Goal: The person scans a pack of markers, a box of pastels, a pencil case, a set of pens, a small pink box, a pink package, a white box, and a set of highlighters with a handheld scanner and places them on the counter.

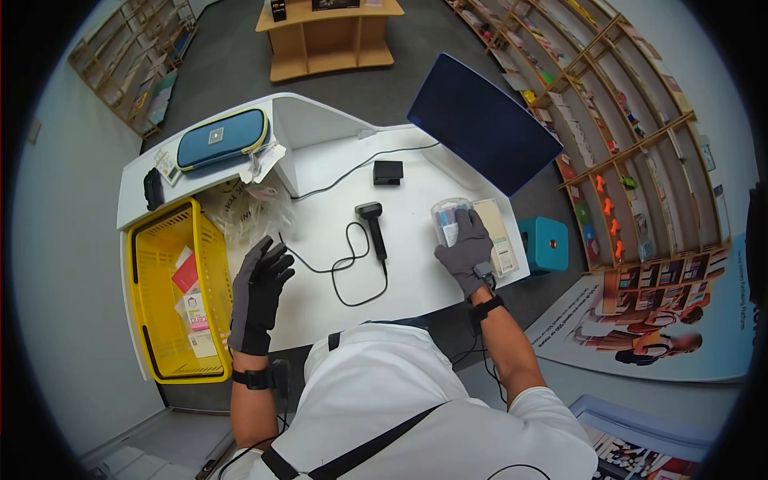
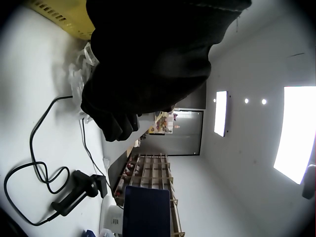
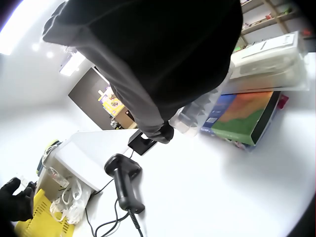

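My gloved right hand [image 1: 466,248] is on a clear plastic case of coloured markers [image 1: 445,218], fingers reaching over its top and the thumb along the near side. In the right wrist view the clear case [image 3: 190,118] lies partly hidden behind the dark glove, beside stacked books [image 3: 244,118] and a pale plastic-wrapped pack [image 3: 269,64]. Between the yellow basket [image 1: 142,320] and the scanner cable hovers my gloved left hand [image 1: 260,296], fingers loosely bent and holding nothing. A black handheld barcode scanner [image 1: 374,230] lies on the white counter [image 1: 320,240] between both hands.
A crumpled clear plastic bag [image 1: 252,212] sits behind the basket, which holds a red item and white packages. A blue zip case [image 1: 224,140] lies on the raised ledge. Toward the back are a small black box [image 1: 388,173] and a dark monitor [image 1: 485,124]. A teal box [image 1: 546,244] stands at right.
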Tool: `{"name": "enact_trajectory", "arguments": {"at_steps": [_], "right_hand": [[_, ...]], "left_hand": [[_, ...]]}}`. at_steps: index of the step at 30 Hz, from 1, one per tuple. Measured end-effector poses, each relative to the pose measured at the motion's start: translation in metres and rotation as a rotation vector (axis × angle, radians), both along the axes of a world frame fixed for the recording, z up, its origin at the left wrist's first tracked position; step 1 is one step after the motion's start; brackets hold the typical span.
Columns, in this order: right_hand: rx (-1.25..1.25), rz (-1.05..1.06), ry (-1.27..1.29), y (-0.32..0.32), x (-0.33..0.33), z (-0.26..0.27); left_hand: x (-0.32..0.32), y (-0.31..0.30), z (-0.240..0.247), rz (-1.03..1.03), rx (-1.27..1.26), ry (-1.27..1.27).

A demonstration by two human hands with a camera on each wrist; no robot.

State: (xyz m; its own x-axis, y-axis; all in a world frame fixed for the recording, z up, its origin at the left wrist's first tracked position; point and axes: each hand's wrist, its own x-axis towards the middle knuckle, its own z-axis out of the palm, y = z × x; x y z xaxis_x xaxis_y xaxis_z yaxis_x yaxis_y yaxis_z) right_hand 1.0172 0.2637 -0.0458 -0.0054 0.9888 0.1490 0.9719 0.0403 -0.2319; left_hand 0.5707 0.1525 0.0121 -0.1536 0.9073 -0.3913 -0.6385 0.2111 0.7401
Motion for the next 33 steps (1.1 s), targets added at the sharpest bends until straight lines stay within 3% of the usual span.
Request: {"name": "enact_trajectory", "arguments": {"at_steps": [6,11,15,22,26,30,31,33], "right_hand": [[-0.199,-0.097,-0.088,0.005,0.011,0.006],[-0.206,-0.083,-0.17,0.002,0.017,-0.015],[-0.176,-0.017,-0.26,0.002,0.024,-0.033],[-0.072,-0.123,-0.309,0.002,0.027,-0.017],[-0.139,-0.126,-0.194,0.004,0.039,-0.036],[0.021,-0.078,-0.362,0.012,0.049,-0.077],[-0.1,-0.044,-0.322,0.012,0.037,-0.043],[0.003,-0.005,-0.312,0.015,0.037,-0.045]], "left_hand": [[0.001,0.002,0.001,0.0,-0.002,-0.021],[0.003,-0.001,0.006,0.021,-0.012,0.001],[0.003,-0.002,0.01,0.027,-0.013,0.019],[0.002,0.0,0.009,0.011,0.001,-0.007],[0.002,0.002,0.009,0.033,-0.005,0.025],[-0.003,0.003,0.007,0.051,0.074,-0.073],[-0.007,0.002,0.01,0.044,0.079,-0.065],[-0.011,0.003,0.023,0.044,0.08,-0.047]]}}
